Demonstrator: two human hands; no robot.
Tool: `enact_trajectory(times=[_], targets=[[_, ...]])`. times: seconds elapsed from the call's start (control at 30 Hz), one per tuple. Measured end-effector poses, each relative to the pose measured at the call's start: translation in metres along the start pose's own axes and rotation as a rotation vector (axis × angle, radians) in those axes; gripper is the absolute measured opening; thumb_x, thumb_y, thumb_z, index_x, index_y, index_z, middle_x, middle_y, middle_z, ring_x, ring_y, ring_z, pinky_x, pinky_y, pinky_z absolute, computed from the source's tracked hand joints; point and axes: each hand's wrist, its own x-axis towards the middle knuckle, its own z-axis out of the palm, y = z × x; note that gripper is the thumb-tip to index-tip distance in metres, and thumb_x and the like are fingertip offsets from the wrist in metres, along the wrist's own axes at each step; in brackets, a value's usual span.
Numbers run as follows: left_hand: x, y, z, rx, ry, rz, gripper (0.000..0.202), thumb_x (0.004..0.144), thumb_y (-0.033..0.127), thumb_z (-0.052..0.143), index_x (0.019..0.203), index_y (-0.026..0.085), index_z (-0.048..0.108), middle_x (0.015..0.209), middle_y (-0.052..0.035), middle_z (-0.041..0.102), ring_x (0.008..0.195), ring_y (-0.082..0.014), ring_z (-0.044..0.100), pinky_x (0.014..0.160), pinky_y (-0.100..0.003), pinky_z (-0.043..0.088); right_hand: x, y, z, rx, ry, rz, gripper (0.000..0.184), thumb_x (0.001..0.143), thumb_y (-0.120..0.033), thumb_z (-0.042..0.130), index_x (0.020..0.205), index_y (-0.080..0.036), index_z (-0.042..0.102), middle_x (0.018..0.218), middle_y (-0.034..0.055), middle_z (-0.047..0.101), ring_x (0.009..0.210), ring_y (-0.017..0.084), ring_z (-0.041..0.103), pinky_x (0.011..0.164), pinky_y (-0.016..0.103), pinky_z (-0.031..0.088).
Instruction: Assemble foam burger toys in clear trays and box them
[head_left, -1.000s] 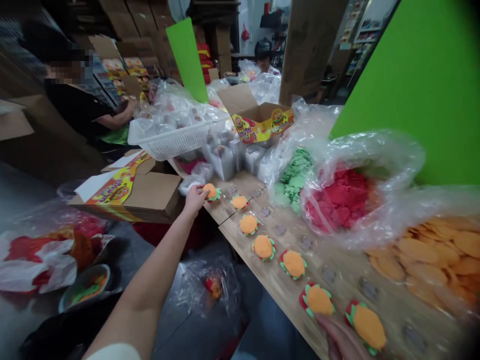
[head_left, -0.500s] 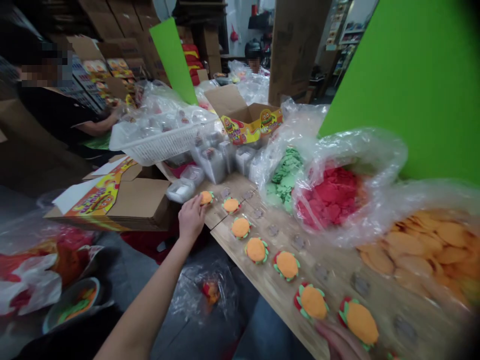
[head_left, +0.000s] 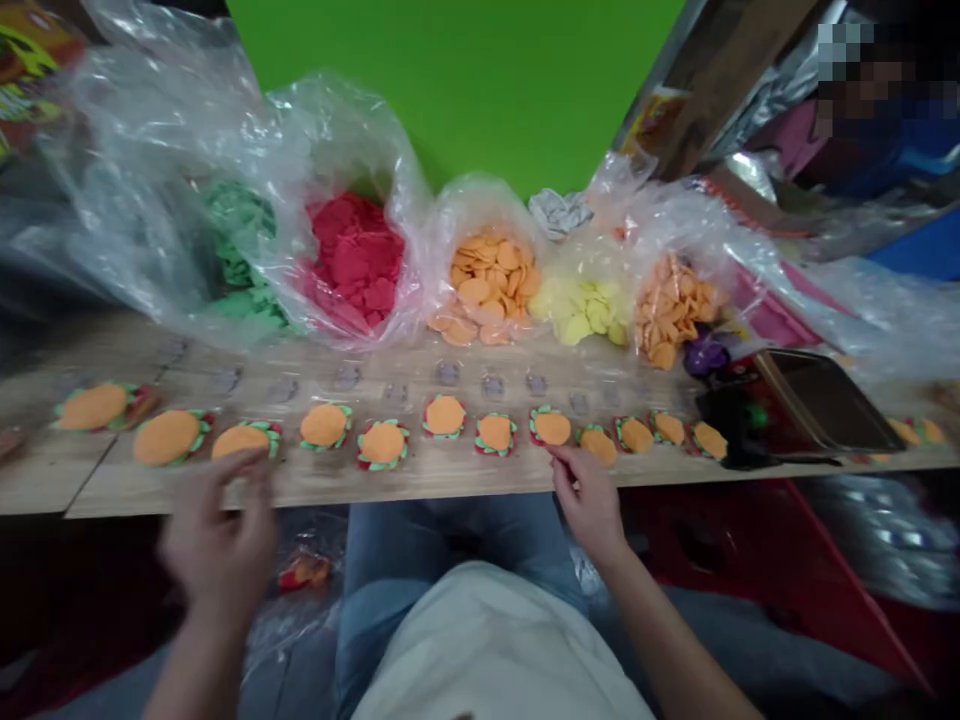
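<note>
A row of burger-shaped pieces [head_left: 382, 445] runs along the near edge of the wooden board [head_left: 450, 487] in front of you, each an orange disc on green and red layers. Your right hand [head_left: 590, 505] is at the row's middle, its fingertips [head_left: 559, 455] at or just against the near edge of one burger-shaped piece [head_left: 598, 446]. Thumb and fingers are loosely drawn together; you cannot tell whether they have hold of anything. Your left hand [head_left: 217, 535] is blurred, fingers curved and partly spread over the near edge of another piece [head_left: 241, 440] towards the row's left end. Whether it grips anything cannot be told.

Behind the row, a line of small grey translucent pieces [head_left: 448, 373] sits on the board. Beyond them, open clear plastic bags [head_left: 480, 205] hold green discs [head_left: 238, 250], red discs [head_left: 354, 262], orange discs [head_left: 487, 280], yellow discs [head_left: 586, 308] and narrow orange pieces [head_left: 670, 310]. To the right, a purple object [head_left: 706, 356] lies beside a dark tilted tray [head_left: 821, 402]. A bright green panel [head_left: 450, 80] stands behind the bags, and a person [head_left: 847, 130] is at the upper right. Your jeans [head_left: 450, 530] and white shirt [head_left: 487, 650] fill the space below the board.
</note>
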Motion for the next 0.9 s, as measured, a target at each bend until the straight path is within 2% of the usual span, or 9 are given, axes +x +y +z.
enact_trajectory(times=[0.03,0.07,0.1,0.17,0.27,0.37,0.47,0.73,0.9], targets=[[-0.005,0.026,0.018,-0.070,-0.030,0.069,0.026,0.084,0.029,0.045,0.109,0.034,0.052,0.102,0.0034,0.060,0.096,-0.0212,0.054,0.085,-0.042,0.045,-0.001,0.002,-0.002,0.016,-0.005,-0.008,0.024,0.086,-0.019,0.040,0.101,-0.018,0.059,0.093,0.0076,0.061,0.086,0.019,0.055,0.075,0.034,0.046],[-0.008,0.052,0.037,-0.161,-0.168,0.192,0.023,0.084,0.028,0.046,0.105,0.030,0.055,0.099,0.0010,0.062,0.095,-0.0207,0.055,0.085,-0.040,0.045,-0.002,0.002,-0.003,0.032,-0.011,-0.025,0.024,0.086,-0.019,0.040,0.101,-0.019,0.059,0.094,0.0074,0.062,0.087,0.019,0.055,0.076,0.034,0.046],[-0.009,0.078,0.054,-0.205,-0.275,0.303,0.023,0.083,0.027,0.047,0.104,0.026,0.057,0.099,-0.0015,0.063,0.096,-0.0204,0.055,0.086,-0.038,0.044,-0.003,0.002,-0.004,0.045,-0.020,-0.045,0.024,0.086,-0.019,0.040,0.101,-0.019,0.059,0.094,0.0071,0.062,0.088,0.019,0.055,0.078,0.034,0.045],[-0.007,0.121,0.084,-0.192,-0.400,0.439,0.026,0.084,0.027,0.047,0.108,0.022,0.057,0.104,-0.0048,0.062,0.100,-0.0200,0.053,0.089,-0.036,0.042,-0.004,0.003,-0.005,0.064,-0.040,-0.077,0.024,0.086,-0.018,0.041,0.102,-0.020,0.059,0.093,0.0066,0.062,0.089,0.019,0.055,0.079,0.034,0.045],[-0.007,0.159,0.115,-0.037,-0.470,0.524,0.034,0.084,0.028,0.047,0.117,0.022,0.053,0.115,-0.0069,0.058,0.111,-0.0231,0.047,0.095,-0.039,0.036,-0.009,0.012,-0.008,0.069,-0.058,-0.087,0.025,0.085,-0.016,0.041,0.102,-0.019,0.060,0.090,0.0062,0.062,0.086,0.019,0.055,0.078,0.034,0.044],[-0.012,0.168,0.132,0.119,-0.507,0.554,0.034,0.085,0.029,0.046,0.118,0.024,0.054,0.121,-0.0062,0.055,0.116,-0.0265,0.042,0.094,-0.042,0.034,-0.017,0.029,-0.011,0.091,-0.039,-0.069,0.024,0.086,-0.016,0.040,0.099,-0.019,0.060,0.088,0.0062,0.063,0.084,0.018,0.055,0.076,0.033,0.045],[-0.019,0.166,0.137,0.205,-0.525,0.563,0.034,0.087,0.029,0.041,0.120,0.026,0.052,0.123,-0.0055,0.054,0.116,-0.0266,0.042,0.093,-0.043,0.033,-0.022,0.043,-0.013,0.129,-0.037,-0.054,0.024,0.085,-0.016,0.040,0.099,-0.019,0.060,0.089,0.0058,0.063,0.084,0.018,0.056,0.076,0.031,0.045],[-0.022,0.177,0.129,0.240,-0.576,0.646,0.040,0.085,0.018,0.040,0.124,0.025,0.047,0.123,-0.0060,0.055,0.114,-0.0249,0.046,0.092,-0.042,0.031,-0.014,0.049,-0.014,0.179,-0.057,-0.090,0.024,0.085,-0.015,0.042,0.099,-0.019,0.060,0.084,0.0052,0.061,0.082,0.018,0.055,0.074,0.031,0.045],[-0.035,0.174,0.122,0.236,-0.486,0.596,0.039,0.086,0.022,0.041,0.125,0.022,0.047,0.129,-0.0082,0.051,0.110,-0.0249,0.050,0.095,-0.042,0.029,0.000,0.042,-0.011,0.118,-0.062,-0.083,0.025,0.086,-0.014,0.041,0.103,-0.020,0.059,0.091,0.0059,0.060,0.089,0.019,0.053,0.080,0.033,0.044]])
